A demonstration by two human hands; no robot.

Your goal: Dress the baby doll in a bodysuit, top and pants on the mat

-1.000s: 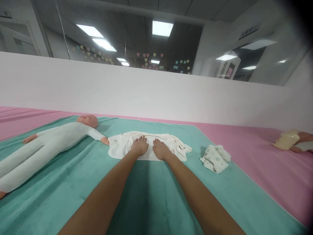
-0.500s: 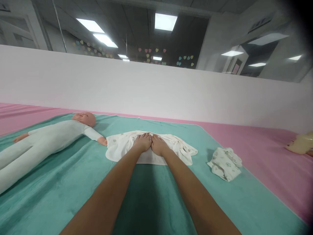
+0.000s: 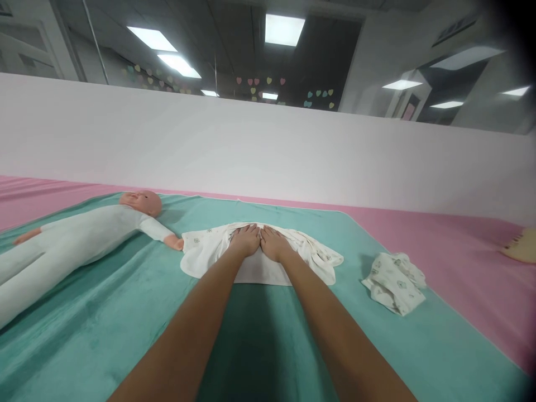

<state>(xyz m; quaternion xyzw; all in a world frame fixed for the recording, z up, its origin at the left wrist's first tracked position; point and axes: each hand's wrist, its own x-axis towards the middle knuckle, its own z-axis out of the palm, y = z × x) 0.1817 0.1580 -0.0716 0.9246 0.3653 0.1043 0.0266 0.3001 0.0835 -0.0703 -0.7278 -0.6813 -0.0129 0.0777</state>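
Note:
A white baby garment (image 3: 262,272) with small printed motifs lies spread on the green blanket, creased toward its far side and right end. Flat on its middle rests my left hand (image 3: 246,240), fingers stretched forward. My right hand (image 3: 274,244) lies beside it, also flat, the fingertips of both close together. Neither hand grips the cloth. The baby doll (image 3: 92,231), in a white suit, is on its back to the left, one of its hands touching the garment's left edge.
A crumpled printed cloth (image 3: 396,283) sits on the green blanket (image 3: 100,329) to the right. Pink covering (image 3: 456,251) surrounds the blanket. Behind it stands a white wall (image 3: 251,151) with glass above. A beige object (image 3: 521,245) is partly cut off at the right edge.
The view has shifted slightly, so the doll appears a little further left and the crumpled cloth further right. Both hands stay flat on the garment, with hardly any movement.

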